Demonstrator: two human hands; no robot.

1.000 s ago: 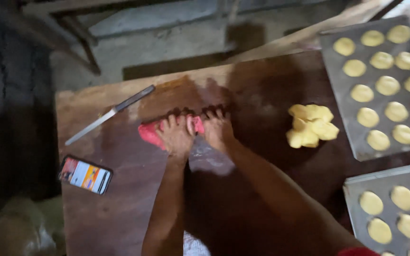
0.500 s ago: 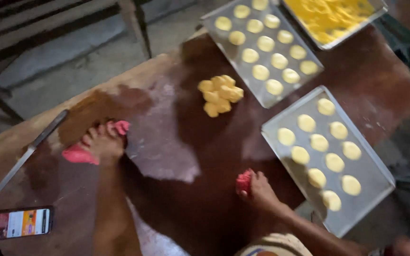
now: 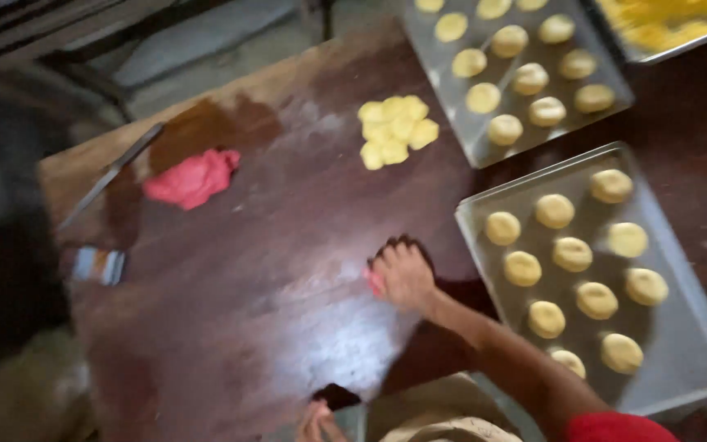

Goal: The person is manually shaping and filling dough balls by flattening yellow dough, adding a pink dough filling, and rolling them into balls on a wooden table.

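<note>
My right hand (image 3: 403, 275) rests palm down on the dark wooden table (image 3: 272, 270), fingers curled over a small pink piece of dough (image 3: 375, 283) that shows at its left edge. It lies just left of the near metal tray (image 3: 681, 344), which holds rows of round yellow dough balls. My left hand (image 3: 316, 422) shows only partly at the bottom edge, with its fingers blurred. A larger pink dough lump (image 3: 192, 177) lies alone at the far left of the table. A heap of yellow dough pieces (image 3: 395, 131) sits near the table's far side.
A second tray (image 3: 484, 155) of yellow dough balls stands at the far right, and a third tray (image 3: 673, 45) with yellow dough sits in the top corner. A long knife (image 3: 110, 175) and a phone (image 3: 98, 266) lie along the left edge.
My left hand has let go of the large pink lump and drawn back to the near edge. My right hand has moved up the table with the small pink piece. The view has shifted.
</note>
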